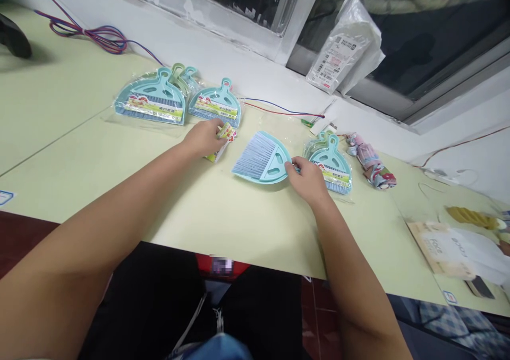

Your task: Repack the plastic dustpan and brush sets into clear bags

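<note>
My right hand [306,179] is closed round the handle end of a light-blue dustpan [281,164], which has a matching brush [255,158] with pale bristles nested in it. The set is unwrapped, its bristles pointing left. My left hand [205,138] pinches a printed card label [223,139] by its edge, left of the dustpan. Just behind that hand lies a wrapped blue dustpan set [217,101]. Further left is another wrapped set [151,99], with more handles behind it. To the right, partly behind my right hand, are wrapped sets [334,166] too.
Coiled red and blue cable [95,37] runs along the wall at the back left. A plastic-wrapped package [342,49] leans at the window. Rolled patterned cloth [370,161] lies right of the sets. A tissue pack [442,248] is at the far right of the table [255,227].
</note>
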The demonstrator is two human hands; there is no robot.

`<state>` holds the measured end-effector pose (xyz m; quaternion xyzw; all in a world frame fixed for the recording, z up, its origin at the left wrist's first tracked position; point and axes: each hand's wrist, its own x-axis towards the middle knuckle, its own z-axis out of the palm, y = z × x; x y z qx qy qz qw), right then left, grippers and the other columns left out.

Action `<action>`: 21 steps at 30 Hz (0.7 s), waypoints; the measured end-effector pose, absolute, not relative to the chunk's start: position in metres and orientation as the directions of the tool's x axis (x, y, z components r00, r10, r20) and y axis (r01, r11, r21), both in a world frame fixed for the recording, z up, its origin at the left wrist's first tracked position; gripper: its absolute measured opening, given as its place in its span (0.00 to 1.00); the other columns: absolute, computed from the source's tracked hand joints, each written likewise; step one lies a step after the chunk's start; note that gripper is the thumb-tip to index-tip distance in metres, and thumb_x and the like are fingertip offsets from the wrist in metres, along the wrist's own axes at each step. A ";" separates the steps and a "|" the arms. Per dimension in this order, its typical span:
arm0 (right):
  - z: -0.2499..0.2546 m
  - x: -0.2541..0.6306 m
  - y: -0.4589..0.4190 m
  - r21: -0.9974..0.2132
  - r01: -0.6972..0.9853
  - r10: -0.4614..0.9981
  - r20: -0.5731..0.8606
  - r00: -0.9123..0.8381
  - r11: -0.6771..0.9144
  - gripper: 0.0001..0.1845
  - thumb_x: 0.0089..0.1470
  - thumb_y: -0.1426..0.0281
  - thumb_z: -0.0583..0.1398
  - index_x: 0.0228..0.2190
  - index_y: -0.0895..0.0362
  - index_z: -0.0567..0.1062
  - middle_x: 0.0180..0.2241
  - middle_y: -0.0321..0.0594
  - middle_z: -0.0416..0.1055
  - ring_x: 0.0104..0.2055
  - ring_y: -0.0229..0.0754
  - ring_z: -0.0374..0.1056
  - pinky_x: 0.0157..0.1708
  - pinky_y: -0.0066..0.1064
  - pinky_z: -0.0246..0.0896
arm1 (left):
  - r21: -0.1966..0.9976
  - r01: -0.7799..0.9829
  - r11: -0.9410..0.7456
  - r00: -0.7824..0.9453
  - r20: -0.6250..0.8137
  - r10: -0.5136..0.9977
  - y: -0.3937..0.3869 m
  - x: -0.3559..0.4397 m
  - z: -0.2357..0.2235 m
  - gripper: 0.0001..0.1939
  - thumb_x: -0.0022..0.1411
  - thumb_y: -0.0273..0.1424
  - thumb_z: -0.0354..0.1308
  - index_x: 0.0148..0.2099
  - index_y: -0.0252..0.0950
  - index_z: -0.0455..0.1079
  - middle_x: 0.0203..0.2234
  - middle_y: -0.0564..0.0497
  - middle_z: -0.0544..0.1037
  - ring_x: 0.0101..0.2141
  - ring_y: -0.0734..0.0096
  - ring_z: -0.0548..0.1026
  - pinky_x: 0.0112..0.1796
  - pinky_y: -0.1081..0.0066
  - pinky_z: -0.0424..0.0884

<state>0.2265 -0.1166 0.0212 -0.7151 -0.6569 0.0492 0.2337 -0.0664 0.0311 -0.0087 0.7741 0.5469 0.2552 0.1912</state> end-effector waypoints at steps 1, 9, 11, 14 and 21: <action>0.022 0.227 -0.117 -0.407 0.913 0.959 0.244 0.145 -0.034 0.15 0.63 0.59 0.55 0.34 0.53 0.79 0.33 0.43 0.78 0.35 0.49 0.69 0.36 0.36 0.54 | 0.532 0.769 -0.355 0.288 0.209 0.935 0.029 -0.067 -0.008 0.29 0.57 0.41 0.66 0.60 0.39 0.71 0.49 0.41 0.78 0.45 0.49 0.76 0.39 0.65 0.66; 0.022 0.222 -0.117 -0.440 0.896 0.945 0.266 0.191 -0.057 0.15 0.63 0.59 0.56 0.36 0.53 0.79 0.34 0.43 0.78 0.37 0.49 0.70 0.37 0.36 0.55 | 0.382 0.801 -0.461 0.374 0.281 0.884 0.011 -0.053 -0.015 0.24 0.68 0.42 0.54 0.61 0.39 0.72 0.56 0.37 0.70 0.51 0.45 0.72 0.49 0.55 0.66; 0.023 0.221 -0.117 -0.445 0.894 0.944 0.267 0.192 -0.056 0.15 0.63 0.59 0.56 0.36 0.54 0.79 0.35 0.43 0.79 0.38 0.49 0.70 0.37 0.35 0.55 | 0.332 0.824 -0.459 0.367 0.305 0.879 0.011 -0.049 -0.018 0.23 0.70 0.42 0.49 0.59 0.39 0.74 0.56 0.36 0.70 0.56 0.40 0.67 0.51 0.48 0.64; 0.023 0.220 -0.117 -0.441 0.895 0.945 0.263 0.193 -0.060 0.16 0.63 0.59 0.55 0.36 0.54 0.79 0.35 0.43 0.79 0.38 0.48 0.71 0.37 0.35 0.55 | 0.288 0.852 -0.437 0.358 0.289 0.888 0.013 -0.047 -0.020 0.24 0.72 0.41 0.45 0.59 0.40 0.75 0.57 0.35 0.70 0.57 0.37 0.63 0.51 0.43 0.62; 0.022 0.219 -0.118 -0.441 0.896 0.966 0.205 0.160 -0.055 0.16 0.62 0.57 0.57 0.40 0.53 0.79 0.38 0.42 0.79 0.41 0.49 0.72 0.39 0.36 0.57 | 0.294 0.865 -0.408 0.322 0.300 0.898 0.023 -0.057 -0.022 0.24 0.71 0.40 0.45 0.59 0.40 0.75 0.56 0.36 0.71 0.57 0.39 0.64 0.50 0.44 0.62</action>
